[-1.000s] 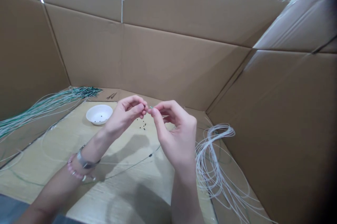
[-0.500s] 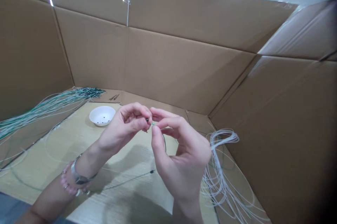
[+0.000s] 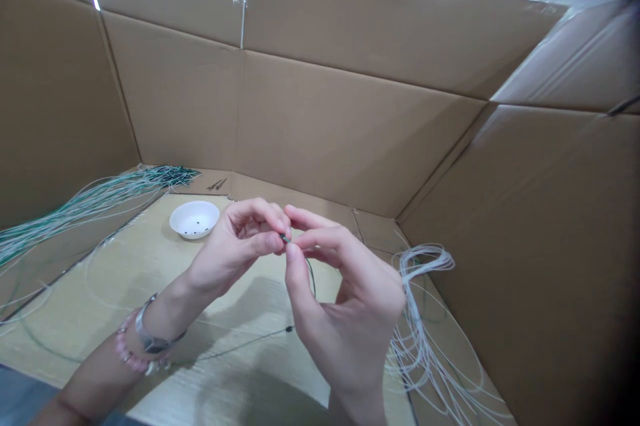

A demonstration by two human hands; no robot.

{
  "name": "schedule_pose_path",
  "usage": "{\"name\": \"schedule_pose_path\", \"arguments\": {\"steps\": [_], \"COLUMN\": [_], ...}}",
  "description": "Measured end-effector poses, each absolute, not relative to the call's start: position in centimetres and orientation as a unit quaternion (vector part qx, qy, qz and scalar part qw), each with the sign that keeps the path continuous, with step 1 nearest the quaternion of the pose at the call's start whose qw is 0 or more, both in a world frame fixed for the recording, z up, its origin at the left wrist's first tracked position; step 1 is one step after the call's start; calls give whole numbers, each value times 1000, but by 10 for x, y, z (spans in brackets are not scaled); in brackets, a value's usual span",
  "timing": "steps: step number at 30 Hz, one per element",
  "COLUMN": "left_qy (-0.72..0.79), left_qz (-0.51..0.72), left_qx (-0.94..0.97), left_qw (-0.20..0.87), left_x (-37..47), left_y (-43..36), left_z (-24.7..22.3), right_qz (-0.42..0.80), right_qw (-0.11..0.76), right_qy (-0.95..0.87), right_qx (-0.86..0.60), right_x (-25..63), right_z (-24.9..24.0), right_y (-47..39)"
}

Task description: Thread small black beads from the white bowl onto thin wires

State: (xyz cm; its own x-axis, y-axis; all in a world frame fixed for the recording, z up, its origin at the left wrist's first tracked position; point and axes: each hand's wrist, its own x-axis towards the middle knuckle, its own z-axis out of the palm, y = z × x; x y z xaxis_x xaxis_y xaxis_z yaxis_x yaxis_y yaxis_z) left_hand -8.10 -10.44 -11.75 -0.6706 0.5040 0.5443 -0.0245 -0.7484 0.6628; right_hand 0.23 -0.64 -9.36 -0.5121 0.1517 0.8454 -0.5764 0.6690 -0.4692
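Observation:
My left hand (image 3: 237, 243) pinches a tiny dark part (image 3: 285, 238) between thumb and index finger. Right beside it, my right hand (image 3: 345, 279) has its thumb and fingertips closed on the end of a thin green wire (image 3: 313, 274), which curves down behind the hand. The fingertips of both hands nearly meet, and the small part sits between them, mostly covered. Below the hands, a thin cord with a small black piece (image 3: 289, 329) at its end crosses the board.
A white bowl (image 3: 195, 220) with several tiny black pieces stands behind my left hand. Green and white wires (image 3: 110, 199) lie at the left. Small tools (image 3: 217, 184) rest at the back. Bundled white wires (image 3: 417, 319) lie right. Cardboard walls (image 3: 350, 133) surround the board (image 3: 165, 266).
The fingertips have come closer together, and the green wire end now meets the dark part. My left thumb has shifted slightly down.

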Motion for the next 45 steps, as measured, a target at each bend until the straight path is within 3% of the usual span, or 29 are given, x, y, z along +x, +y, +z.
{"name": "schedule_pose_path", "arguments": {"steps": [17, 33, 45], "left_qy": [363, 398, 440], "left_qz": [811, 817, 788], "left_qx": [451, 416, 430], "left_qw": [88, 26, -31], "left_x": [-86, -87, -83], "left_y": [-111, -113, -114], "left_z": [-117, -119, -115], "right_qz": [322, 388, 369], "right_qw": [515, 492, 494], "right_qy": [-777, -764, -773], "right_qx": [166, 153, 150], "right_x": [4, 4, 4], "right_z": [-91, -92, -93], "right_y": [-6, -4, -3]}}
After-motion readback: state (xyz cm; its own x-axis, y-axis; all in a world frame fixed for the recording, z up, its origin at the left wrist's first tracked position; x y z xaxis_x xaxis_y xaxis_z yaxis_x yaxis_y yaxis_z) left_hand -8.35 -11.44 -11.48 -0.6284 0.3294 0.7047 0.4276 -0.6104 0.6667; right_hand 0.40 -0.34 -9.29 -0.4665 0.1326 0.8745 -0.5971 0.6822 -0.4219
